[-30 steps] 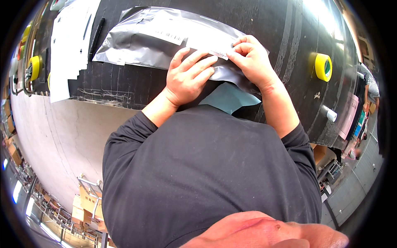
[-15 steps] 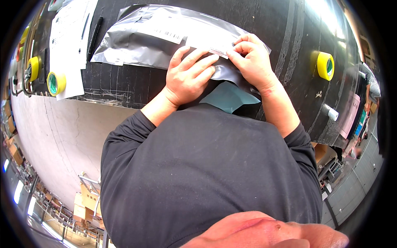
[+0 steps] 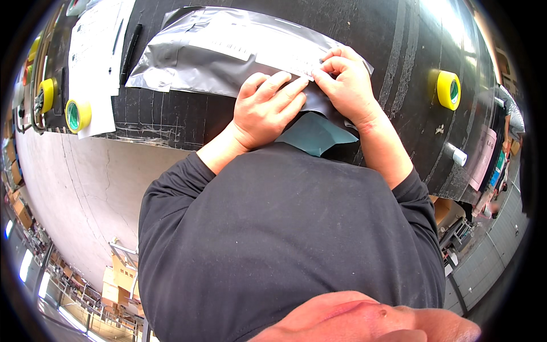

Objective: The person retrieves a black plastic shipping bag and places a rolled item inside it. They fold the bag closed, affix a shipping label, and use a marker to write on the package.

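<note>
A silver-grey plastic mailing bag (image 3: 196, 69) lies across the black table in front of me, with a white label (image 3: 282, 56) on its upper face. My right hand (image 3: 350, 85) is at the bag's right part, thumb and index finger pinched at the label's near edge. My left hand (image 3: 268, 111) rests over the bag's near edge, palm down. Its fingers stretch toward the right thumb, their tips almost meeting it. Between my wrists a pale blue-green sheet (image 3: 316, 135) sticks out from under the bag, partly hidden by my chest.
Left of the bag lie a black pen (image 3: 131, 54), white papers (image 3: 94, 62) and a yellow tape roll (image 3: 78, 115). Another yellow tape roll (image 3: 448, 90) stands at the right, with a small white roll (image 3: 456, 156) nearer the table's edge. A person (image 3: 511, 117) is at far right.
My left hand has shifted slightly right and nearer to me, its fingers closer together and more bent. The right hand keeps its place, and the bag's near edge has flattened a little.
</note>
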